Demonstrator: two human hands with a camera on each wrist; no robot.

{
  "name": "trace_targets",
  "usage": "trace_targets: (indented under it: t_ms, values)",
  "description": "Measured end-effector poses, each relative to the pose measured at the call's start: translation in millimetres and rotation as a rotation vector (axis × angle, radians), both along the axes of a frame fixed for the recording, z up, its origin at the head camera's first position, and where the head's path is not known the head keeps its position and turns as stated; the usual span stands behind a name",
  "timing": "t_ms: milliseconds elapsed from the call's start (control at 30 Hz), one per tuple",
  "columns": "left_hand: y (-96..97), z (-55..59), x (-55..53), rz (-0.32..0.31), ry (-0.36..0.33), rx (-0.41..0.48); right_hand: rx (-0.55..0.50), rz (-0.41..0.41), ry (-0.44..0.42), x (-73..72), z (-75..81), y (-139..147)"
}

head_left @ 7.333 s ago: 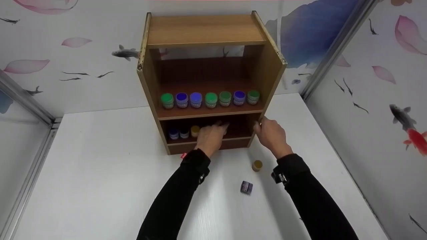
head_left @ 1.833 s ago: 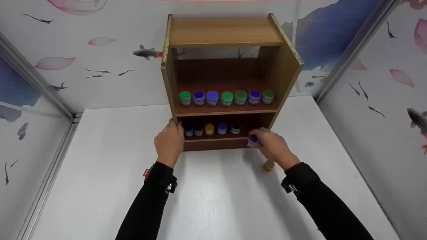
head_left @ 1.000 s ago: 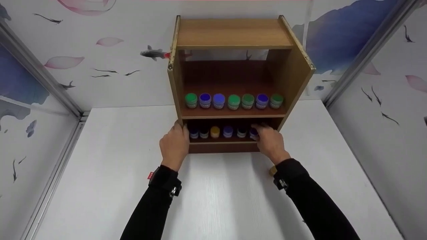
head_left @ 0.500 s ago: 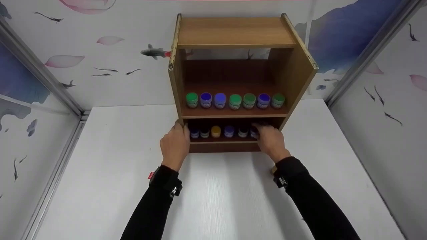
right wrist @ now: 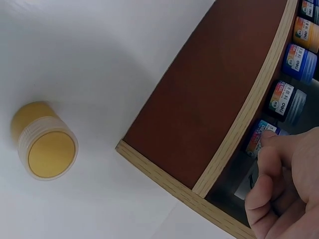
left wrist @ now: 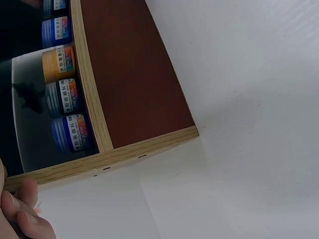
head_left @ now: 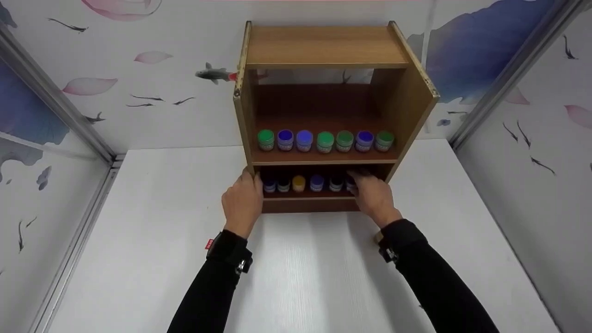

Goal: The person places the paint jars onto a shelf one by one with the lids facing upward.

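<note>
A wooden shelf unit (head_left: 323, 162) stands against the back wall. My left hand (head_left: 243, 202) grips its left side panel, fingers curled around the edge. My right hand (head_left: 373, 194) reaches into the lower compartment and pinches a purple-blue paint jar (right wrist: 255, 137), its thumb on the label. That jar stands at the right end of the lower row, beside a black-looking jar (head_left: 336, 184). Further left are a blue jar (head_left: 317, 183), a yellow jar (head_left: 299, 184) and two dark ones. The far-side fingers of the right hand are partly hidden.
The upper shelf carries a row of green, blue and purple jars (head_left: 325, 141). An ochre-yellow jar (right wrist: 50, 149) lies on the white table (head_left: 296, 277), mostly behind my right wrist in the head view. Patterned walls enclose the table.
My left hand has gone from the lower compartment to the left panel. My right hand left the right panel and brought the purple-blue jar from the table into the lower row.
</note>
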State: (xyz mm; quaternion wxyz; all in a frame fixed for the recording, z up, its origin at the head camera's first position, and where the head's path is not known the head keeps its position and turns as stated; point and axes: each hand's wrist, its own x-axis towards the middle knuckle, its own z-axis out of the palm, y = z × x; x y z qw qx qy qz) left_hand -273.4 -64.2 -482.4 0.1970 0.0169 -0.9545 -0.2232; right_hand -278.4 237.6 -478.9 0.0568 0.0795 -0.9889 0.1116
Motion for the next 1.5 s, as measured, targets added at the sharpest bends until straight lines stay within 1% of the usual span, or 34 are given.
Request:
trace_targets:
  t_ms: [67, 167, 300, 400, 500, 600, 700, 800, 933, 1067, 1167, 1267, 1367, 1433, 1500]
  values:
    - [0.4, 0.0, 0.3, -0.002, -0.009, 0.010, 0.002, 0.013, 0.030, 2.9, 1.4, 1]
    - [0.8, -0.3, 0.8, -0.007, 0.002, 0.015, -0.010, 0.027, 0.091, 8.3, 3.3, 3]
    - [0.6, -2.8, 1.1, -0.008, 0.018, -0.002, -0.053, 0.055, 0.183, 17.3, 4.1, 9]
    - [0.3, -4.3, 1.4, -0.010, 0.016, -0.012, -0.097, 0.078, 0.231, 24.9, 4.7, 15]
    - [0.1, -4.5, 1.5, -0.013, 0.014, -0.017, -0.141, 0.091, 0.241, 32.4, 5.7, 22]
    - [-0.4, -4.7, 0.9, -0.014, 0.020, -0.019, -0.163, 0.100, 0.248, 38.9, 3.1, 29]
    - [-0.9, -4.7, 0.7, -0.013, 0.026, -0.019, -0.164, 0.120, 0.262, 46.0, -4.3, 39]
    - [-1.1, -4.7, 0.9, -0.014, 0.026, -0.018, -0.151, 0.135, 0.264, 53.3, -14.9, 49]
    - [-1.0, -3.3, 0.9, -0.019, 0.018, 0.000, -0.123, 0.111, 0.226, 61.9, -28.5, 61]
    - [-1.5, -1.3, 0.9, -0.019, 0.007, 0.012, -0.094, 0.087, 0.138, 69.5, -39.4, 71]
    - [-2.0, -0.6, 1.0, -0.016, 0.006, 0.009, -0.034, 0.093, 0.070, 74.6, -44.9, 77]
    - [-2.1, -0.7, 1.0, -0.018, 0.006, 0.009, 0.046, 0.095, 0.005, 79.7, -47.1, 82]
    - [-1.8, -0.7, 1.3, -0.026, 0.015, 0.015, 0.134, 0.082, -0.072, 85.1, -45.5, 86]
    - [-1.4, -0.9, 1.1, -0.029, 0.024, 0.014, 0.163, 0.062, -0.116, 87.3, -43.9, 87]
    - [-0.9, -0.9, 1.1, -0.029, 0.035, 0.012, 0.178, 0.032, -0.140, 87.9, -42.9, 87]
